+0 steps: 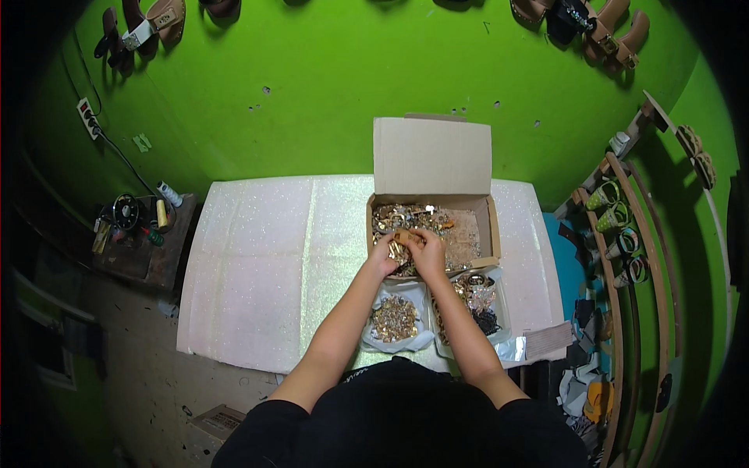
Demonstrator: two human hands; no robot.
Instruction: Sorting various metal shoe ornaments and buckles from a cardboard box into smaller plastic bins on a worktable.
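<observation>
Your left hand [384, 256] and right hand [427, 253] pinch a small tan piece [403, 236] between fingertips over the open cardboard box [493, 226], presumably so anything dropped lands among its metal ornaments [424, 211].

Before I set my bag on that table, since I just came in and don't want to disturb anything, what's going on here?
A person's left hand and right hand meet over an open cardboard box, seemingly holding a small tan piece, too small to identify. Shiny pieces are heaped mostly in the box's left part. Nearer the person, on the glittery pale table, stand two containers of shiny bits: a white-lined one and, right of it, one also holding something dark.
</observation>
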